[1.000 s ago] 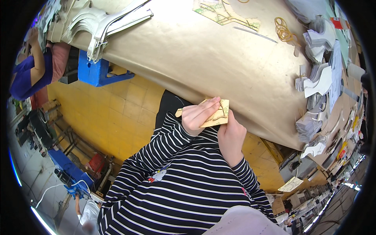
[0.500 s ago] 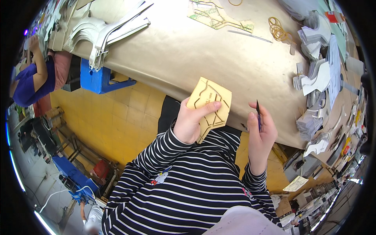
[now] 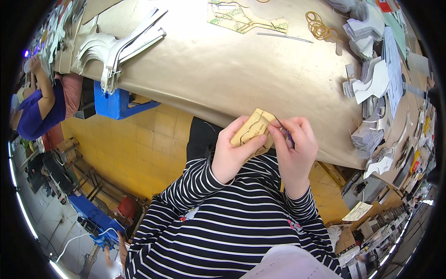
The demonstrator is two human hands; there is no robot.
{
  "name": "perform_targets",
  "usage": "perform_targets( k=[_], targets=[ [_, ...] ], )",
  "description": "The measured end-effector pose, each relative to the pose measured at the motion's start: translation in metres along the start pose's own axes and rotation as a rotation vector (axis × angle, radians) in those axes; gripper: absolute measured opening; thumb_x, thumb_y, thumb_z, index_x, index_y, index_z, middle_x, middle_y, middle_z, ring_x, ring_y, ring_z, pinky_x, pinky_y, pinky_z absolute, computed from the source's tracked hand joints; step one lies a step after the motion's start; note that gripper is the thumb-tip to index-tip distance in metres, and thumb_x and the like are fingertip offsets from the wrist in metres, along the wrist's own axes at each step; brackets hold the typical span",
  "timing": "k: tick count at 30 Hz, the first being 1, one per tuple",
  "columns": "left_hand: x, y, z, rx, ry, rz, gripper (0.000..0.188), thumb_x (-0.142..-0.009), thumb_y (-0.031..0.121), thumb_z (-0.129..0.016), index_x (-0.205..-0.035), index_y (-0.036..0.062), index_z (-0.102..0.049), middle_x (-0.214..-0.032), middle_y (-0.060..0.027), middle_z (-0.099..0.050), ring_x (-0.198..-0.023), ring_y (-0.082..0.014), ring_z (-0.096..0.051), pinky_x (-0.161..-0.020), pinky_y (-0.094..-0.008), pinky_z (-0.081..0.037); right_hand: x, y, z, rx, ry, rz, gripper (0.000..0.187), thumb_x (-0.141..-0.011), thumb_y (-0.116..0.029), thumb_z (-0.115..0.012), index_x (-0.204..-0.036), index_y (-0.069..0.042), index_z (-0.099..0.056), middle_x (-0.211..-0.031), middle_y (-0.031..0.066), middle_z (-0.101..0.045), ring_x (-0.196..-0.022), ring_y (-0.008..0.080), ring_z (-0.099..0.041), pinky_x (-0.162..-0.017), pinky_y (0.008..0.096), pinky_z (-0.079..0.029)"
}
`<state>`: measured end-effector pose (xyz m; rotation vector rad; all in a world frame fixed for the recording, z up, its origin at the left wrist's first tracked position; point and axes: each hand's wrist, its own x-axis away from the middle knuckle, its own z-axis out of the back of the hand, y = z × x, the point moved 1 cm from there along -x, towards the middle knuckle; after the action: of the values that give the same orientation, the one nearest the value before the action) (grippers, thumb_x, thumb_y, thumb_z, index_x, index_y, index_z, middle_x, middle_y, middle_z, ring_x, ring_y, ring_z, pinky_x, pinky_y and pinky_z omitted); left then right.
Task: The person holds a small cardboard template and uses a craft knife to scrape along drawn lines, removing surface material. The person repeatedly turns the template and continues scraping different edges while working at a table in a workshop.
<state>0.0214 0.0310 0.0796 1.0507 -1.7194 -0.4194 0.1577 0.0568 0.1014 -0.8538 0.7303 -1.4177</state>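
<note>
a pale yellow template is being held above the lap, at the near edge of the bench, its flat face being turned up and its long side being tilted. dark, curving slots are being shown along that face, with small printing between them; the lower end is being partly covered by the fingers, so its full outline cannot be told.

by the left hand the template is being gripped from its left side, the thumb being laid across the face and the other fingers being tucked behind. by the right hand a slim tool with a dark point and a purplish body is being pinched in narrow, bent fingers, the point being held close to the template's right edge; whether the edge is being touched by it cannot be told. both forearms, in a striped sleeve each, are being angled inward, so that the hands are being kept near each other.

farther up the bench, a patterned sheet is being displayed beside a thin rod and yellow bands.
</note>
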Motion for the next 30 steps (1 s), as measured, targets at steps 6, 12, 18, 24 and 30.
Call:
perform_targets(
  k=[6,12,18,24,30],
  targets=[
    [0.005,0.004,0.001,-0.117,0.013,-0.041,0.02,-0.089,0.008,-0.067,-0.105,-0.0032,-0.063,-0.088,-0.0022,-0.066,-0.079,-0.0049,-0.058,-0.07,-0.0213,-0.049,0.002,-0.002,-0.001,0.192,-0.097,0.131,0.011,-0.085,0.001,-0.062,-0.094,-0.001,-0.057,-0.087,0.0114,-0.054,-0.067,0.0244,-0.06,-0.056,0.0323,-0.048],
    [0.004,0.006,0.002,0.001,-0.017,0.031,0.025,-0.088,0.006,-0.067,-0.11,-0.0055,-0.063,-0.094,-0.0061,-0.069,-0.081,-0.0075,-0.063,-0.071,-0.0227,-0.052,0.003,0.001,0.001,0.049,-0.058,0.069,0.008,-0.088,-0.001,-0.059,-0.095,0.0,-0.055,-0.087,0.0111,-0.053,-0.067,0.0223,-0.057,-0.057,0.0314,-0.046],
    [0.001,0.007,0.005,0.23,-0.037,0.148,0.026,-0.087,0.002,-0.066,-0.111,-0.0093,-0.061,-0.097,-0.0125,-0.069,-0.083,-0.0158,-0.068,-0.074,-0.0277,-0.057,-0.001,0.005,0.017,-0.184,0.079,-0.127,0.007,-0.093,-0.004,-0.055,-0.094,0.002,-0.057,-0.087,0.0083,-0.052,-0.069,0.0132,-0.047,-0.062,0.024,-0.04],
    [-0.002,0.007,0.007,0.36,-0.036,0.176,0.026,-0.086,0.0,-0.065,-0.11,-0.0103,-0.061,-0.098,-0.0148,-0.069,-0.084,-0.0191,-0.069,-0.074,-0.0296,-0.058,-0.002,0.005,0.023,-0.329,-0.022,-0.261,0.014,-0.088,-0.002,-0.065,-0.101,0.002,-0.063,-0.087,0.0023,-0.053,-0.067,0.0044,-0.043,-0.051,0.0171,-0.032],
    [0.0,0.004,0.008,0.254,-0.054,0.14,0.026,-0.086,0.0,-0.067,-0.11,-0.0088,-0.063,-0.098,-0.0129,-0.069,-0.085,-0.0159,-0.067,-0.073,-0.0271,-0.056,0.0,0.002,0.017,-0.23,-0.121,-0.282,0.022,-0.082,-0.004,-0.072,-0.101,0.003,-0.063,-0.084,0.0029,-0.055,-0.067,0.0059,-0.046,-0.054,0.019,-0.037]
  ],
)
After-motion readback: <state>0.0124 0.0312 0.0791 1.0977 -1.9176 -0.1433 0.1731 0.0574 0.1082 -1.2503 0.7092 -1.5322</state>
